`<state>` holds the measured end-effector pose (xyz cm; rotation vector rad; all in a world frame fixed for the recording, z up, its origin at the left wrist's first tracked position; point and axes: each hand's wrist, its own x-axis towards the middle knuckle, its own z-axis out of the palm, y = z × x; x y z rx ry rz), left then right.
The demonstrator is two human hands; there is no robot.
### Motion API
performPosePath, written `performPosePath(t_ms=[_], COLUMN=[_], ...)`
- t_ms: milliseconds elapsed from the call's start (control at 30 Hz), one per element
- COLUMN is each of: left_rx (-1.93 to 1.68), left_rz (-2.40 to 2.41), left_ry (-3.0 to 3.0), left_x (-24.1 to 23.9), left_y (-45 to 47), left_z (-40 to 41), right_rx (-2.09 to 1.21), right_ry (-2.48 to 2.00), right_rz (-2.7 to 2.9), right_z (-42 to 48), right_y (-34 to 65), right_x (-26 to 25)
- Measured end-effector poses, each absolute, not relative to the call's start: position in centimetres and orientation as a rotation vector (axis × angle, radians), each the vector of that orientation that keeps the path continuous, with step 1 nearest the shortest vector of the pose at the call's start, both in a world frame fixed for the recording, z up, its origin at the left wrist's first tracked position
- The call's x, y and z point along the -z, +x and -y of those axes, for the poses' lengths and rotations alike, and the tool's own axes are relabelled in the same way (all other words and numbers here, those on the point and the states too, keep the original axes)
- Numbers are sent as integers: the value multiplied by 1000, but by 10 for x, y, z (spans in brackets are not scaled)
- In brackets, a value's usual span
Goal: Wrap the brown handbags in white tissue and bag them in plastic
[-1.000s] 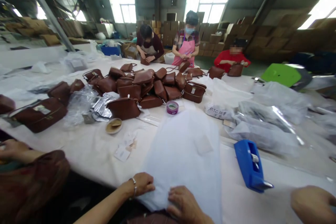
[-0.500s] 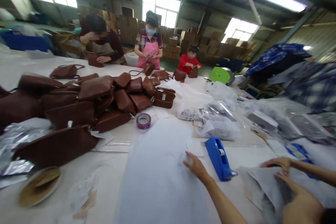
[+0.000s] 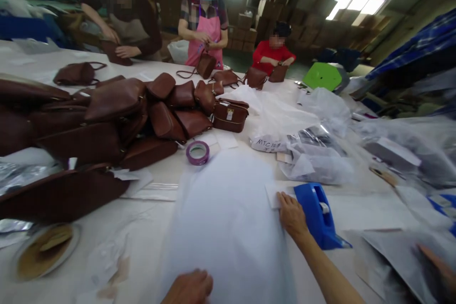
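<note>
My right hand (image 3: 292, 216) is at the right edge of a long white sheet (image 3: 228, 209), with its fingers closed on a small white card (image 3: 272, 195). Just right of these fingers stands a blue tape dispenser (image 3: 317, 216). At the bottom edge my left hand (image 3: 192, 287) is on the sheet's near left part, slightly blurred and with curled fingers; what it may hold is hidden. A roll of purple tape (image 3: 197, 153) lies by the sheet's far left corner.
Brown leather bags (image 3: 117, 104) are heaped at left, near a round dish (image 3: 46, 251). Plastic-wrapped packages (image 3: 313, 156) lie at right. A co-worker's hand (image 3: 440, 263) touches a grey wrapped item (image 3: 406, 256). Several people work across the table, near a green object (image 3: 322, 76).
My left hand has come into view at the bottom. My right hand has moved to the card and closed on it. The view has shifted; the co-worker's hands are mostly out of frame.
</note>
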<state>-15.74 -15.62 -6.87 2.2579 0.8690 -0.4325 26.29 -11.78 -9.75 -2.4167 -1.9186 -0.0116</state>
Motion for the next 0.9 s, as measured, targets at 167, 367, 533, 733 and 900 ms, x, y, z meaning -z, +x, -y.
performPosePath(t_ms=[167,367,533,733,900], left_rx=[-103,7,-160,-165,-219], left_rz=[-1010,-772,-797,-674,-643], left_ry=[2538,2538,2485,2555,2557], left_x=[66,96,99,100,109], left_y=[-126,-112,-135,-184,-209], left_z=[127,133,140,168,181], right_rx=[89,-115,-1274,-1257,-1078], right_ry=[-2291,-2174,-1737,-1752,-1738], right_rz=[1812,1679,1705,1837,2054], right_z=[109,98,109,88,76], right_y=[276,246,144,93,98], right_x=[70,11,0,46,62])
